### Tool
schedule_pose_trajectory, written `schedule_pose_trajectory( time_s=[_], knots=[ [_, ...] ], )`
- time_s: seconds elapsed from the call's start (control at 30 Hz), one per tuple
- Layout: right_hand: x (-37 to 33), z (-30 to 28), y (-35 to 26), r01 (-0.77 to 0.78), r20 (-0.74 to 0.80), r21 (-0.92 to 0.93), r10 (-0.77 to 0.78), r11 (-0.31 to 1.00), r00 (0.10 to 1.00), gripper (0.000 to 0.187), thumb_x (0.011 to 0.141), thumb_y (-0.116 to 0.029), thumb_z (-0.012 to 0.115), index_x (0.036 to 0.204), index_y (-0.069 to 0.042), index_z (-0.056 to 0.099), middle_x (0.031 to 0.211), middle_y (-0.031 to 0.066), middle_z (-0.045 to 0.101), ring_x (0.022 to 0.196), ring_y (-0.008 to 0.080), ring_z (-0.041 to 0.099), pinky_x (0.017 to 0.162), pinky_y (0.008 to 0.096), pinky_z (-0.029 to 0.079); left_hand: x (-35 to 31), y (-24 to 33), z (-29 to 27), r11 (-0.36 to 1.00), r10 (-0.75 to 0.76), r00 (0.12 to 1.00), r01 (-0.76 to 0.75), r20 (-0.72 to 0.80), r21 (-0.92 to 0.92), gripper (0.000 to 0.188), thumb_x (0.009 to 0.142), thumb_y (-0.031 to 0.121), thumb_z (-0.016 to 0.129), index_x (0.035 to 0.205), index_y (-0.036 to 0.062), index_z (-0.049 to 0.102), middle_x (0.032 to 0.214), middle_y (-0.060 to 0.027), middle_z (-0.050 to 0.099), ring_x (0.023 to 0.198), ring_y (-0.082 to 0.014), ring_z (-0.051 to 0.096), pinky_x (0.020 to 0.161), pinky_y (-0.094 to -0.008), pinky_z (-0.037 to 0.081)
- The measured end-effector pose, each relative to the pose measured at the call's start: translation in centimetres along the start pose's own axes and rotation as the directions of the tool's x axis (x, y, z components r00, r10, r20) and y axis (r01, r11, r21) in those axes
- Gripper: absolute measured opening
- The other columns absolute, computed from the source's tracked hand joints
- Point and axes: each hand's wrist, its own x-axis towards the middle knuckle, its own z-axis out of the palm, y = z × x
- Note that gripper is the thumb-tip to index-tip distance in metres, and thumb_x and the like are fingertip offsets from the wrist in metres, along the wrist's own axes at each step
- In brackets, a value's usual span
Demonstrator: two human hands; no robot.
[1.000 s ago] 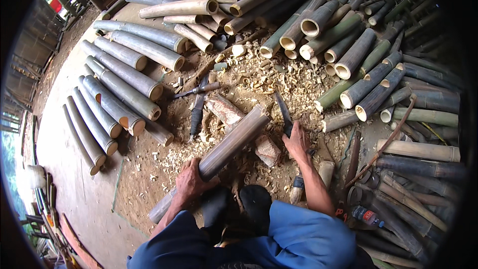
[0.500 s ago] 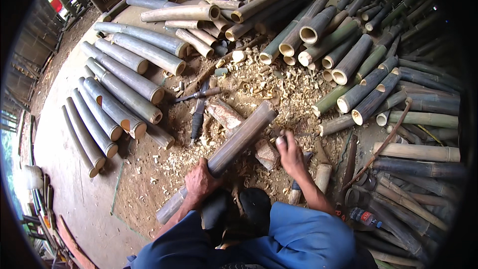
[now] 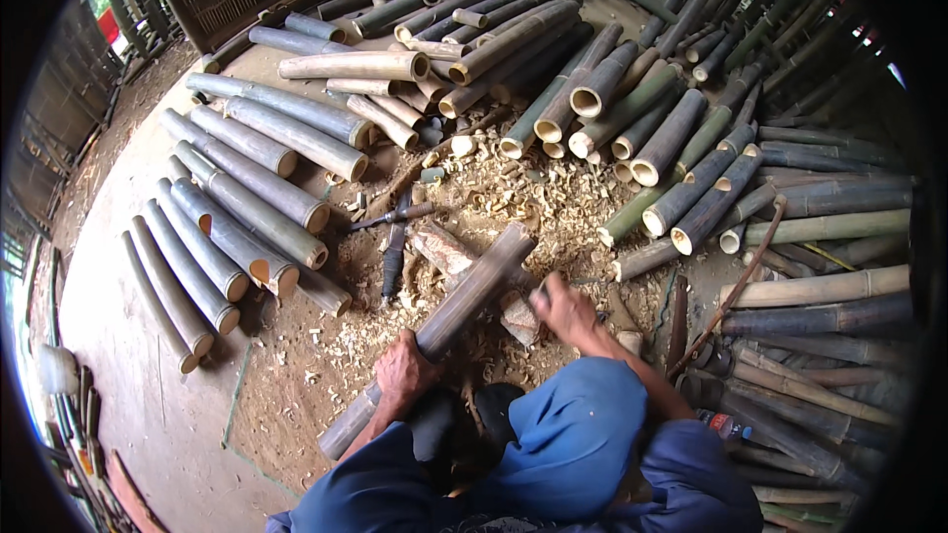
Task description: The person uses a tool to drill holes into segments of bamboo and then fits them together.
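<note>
Right knee [image 3: 583, 415] has swung inward, five o'clock, probably bracing; right hand [image 3: 567, 314] grips knife [image 3: 517, 278], left hand [image 3: 405, 367] clasps bamboo tube [image 3: 474, 288].

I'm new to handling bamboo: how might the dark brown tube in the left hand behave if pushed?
The dark brown, cylindrical bamboo tube would probably roll, given its round sides. It's likely stiff, running straight beyond the left hand.

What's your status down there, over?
Left grip closed around bamboo tube. Right grip shut on dark tool, mostly hidden, beside tube. Tube slants over wooden block; pale shavings scattered around.
</note>
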Motion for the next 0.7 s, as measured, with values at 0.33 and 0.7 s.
schedule_pose_trajectory(
  time_s=[0.33, 0.7],
  knots=[
    [3.1, -2.4, 0.7, -0.283, -0.111, 0.206, 0.310, 0.937, 0.944, 0.049, 0.106, -0.051, 0.042, 0.100, -0.003, 0.049, 0.053, -0.0040, 0.037, 0.042, 0.0109, 0.039, 0.035, 0.0312, 0.033, -0.3, 1.1, 0.0, 1.000, -0.021, 0.999, 0.021, 0.030, 0.003, 0.064, 0.070, 0.050, 0.082, 0.102, 0.0000, 0.059, 0.098, -0.0254, 0.070, 0.096, -0.0413, 0.070, 0.087, -0.0500, 0.053],
    [1.0, -0.3, 2.0, 0.056, -0.266, 0.300, 0.028, 0.952, 0.963, 0.053, 0.099, -0.024, 0.062, 0.139, -0.003, 0.035, 0.086, 0.0152, 0.065, 0.062, 0.0245, 0.064, 0.048, 0.0395, 0.050, -0.2, 1.0, -0.3, 0.999, 0.002, 1.000, -0.001, 0.024, -0.050, 0.065, 0.068, 0.049, 0.083, 0.102, -0.0002, 0.058, 0.099, -0.0243, 0.070, 0.094, -0.0396, 0.070, 0.085, -0.0480, 0.054]
  ],
)
